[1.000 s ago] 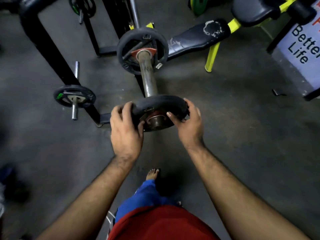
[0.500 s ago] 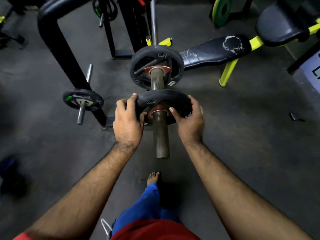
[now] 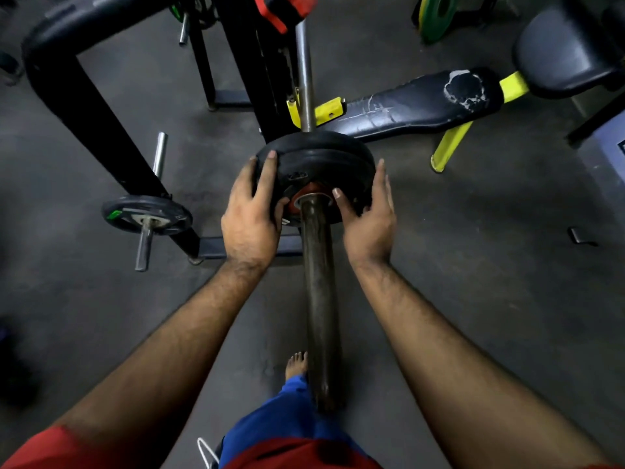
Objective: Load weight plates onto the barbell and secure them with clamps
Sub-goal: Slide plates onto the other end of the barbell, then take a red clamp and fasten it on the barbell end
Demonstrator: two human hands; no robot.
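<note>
A black weight plate [image 3: 324, 170] with a red hub sits far up the barbell sleeve [image 3: 319, 299], pressed flat against a second black plate behind it. My left hand [image 3: 252, 211] grips the near plate's left rim, fingers curled over the edge. My right hand [image 3: 370, 214] rests on its right side with the fingers spread and the thumb by the hub. The bare sleeve runs toward me past my foot. The thin bar shaft [image 3: 304, 79] continues beyond the plates to the rack. No clamp shows on the sleeve.
A black rack [image 3: 101, 123] stands at left with a small plate [image 3: 147, 214] on a storage peg. A worn black bench with yellow legs [image 3: 422, 103] lies at right. A green plate [image 3: 436, 15] leans at the back. A small dark object [image 3: 580, 235] lies on the floor at right.
Both hands have slid the near plate from the sleeve's end along the sleeve until it meets the far plate. My right hand's fingers have loosened and spread.
</note>
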